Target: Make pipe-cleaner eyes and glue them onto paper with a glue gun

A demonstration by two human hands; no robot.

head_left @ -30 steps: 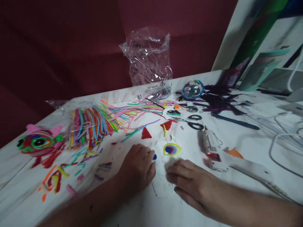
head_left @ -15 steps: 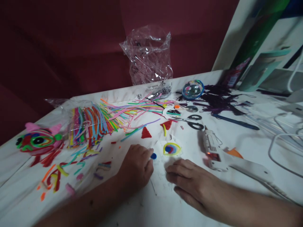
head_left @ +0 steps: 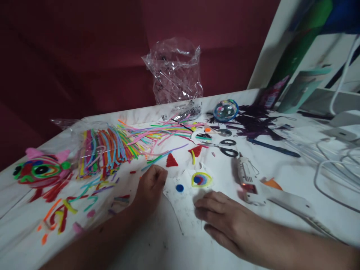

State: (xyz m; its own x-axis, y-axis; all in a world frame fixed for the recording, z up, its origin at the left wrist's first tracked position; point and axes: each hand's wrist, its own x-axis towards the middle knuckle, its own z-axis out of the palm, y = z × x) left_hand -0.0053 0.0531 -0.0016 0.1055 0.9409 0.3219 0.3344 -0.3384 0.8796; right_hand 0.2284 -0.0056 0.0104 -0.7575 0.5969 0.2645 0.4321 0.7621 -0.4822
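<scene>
A white sheet of paper [head_left: 184,221] lies in front of me. On it are a solid blue disc [head_left: 179,188] and an eye-shaped piece [head_left: 201,180] with a yellow outline and red and blue rings. My left hand [head_left: 150,187] is at the sheet's left edge, thumb and fingers pressed together; whatever they pinch, if anything, is hidden. Across the sheet's right side, my right hand [head_left: 222,215] rests with its fingers stretched out, just below the eye piece. Two red triangles, one [head_left: 172,160] at left and another [head_left: 196,150] behind, lie beyond the sheet.
A glue gun [head_left: 249,182] lies at right, scissors [head_left: 225,147] behind it. Pipe cleaners [head_left: 108,148] and cut scraps [head_left: 66,213] spread over the left, beside a colourful animal figure [head_left: 42,168]. Further back are a clear dome [head_left: 225,110], purple strands [head_left: 253,122] and cables [head_left: 320,180].
My left hand has moved away from the blue disc to the left and up, its fingers now pinched. The disc now shows fully on the paper. My right hand has barely moved.
</scene>
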